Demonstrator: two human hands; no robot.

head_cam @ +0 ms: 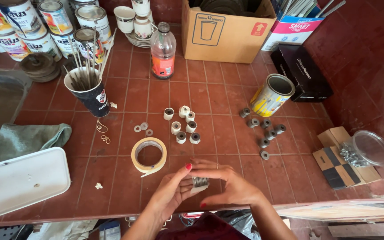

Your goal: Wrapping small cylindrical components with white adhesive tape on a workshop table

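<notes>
My left hand (pixel 170 192) and my right hand (pixel 230 184) meet at the near edge of the red tiled counter (pixel 210 95). Between their fingers they hold one small grey metal cylinder (pixel 200 182) with a strip of pale tape on it. Just beyond my left hand lies a roll of masking tape (pixel 149 154). Farther back stands a cluster of several small cylinders wrapped in pale tape (pixel 183 123). To the right, several bare grey cylinders (pixel 265 129) lie scattered.
A white tray (pixel 21 180) and a green cloth (pixel 25 138) lie at left. A dark cup of rods (pixel 90 91), paint tins (pixel 45 26), a bottle (pixel 163 46), a cardboard box (pixel 225 31), an open tin (pixel 272 94) and a clear tub of screws (pixel 365 150) surround the middle.
</notes>
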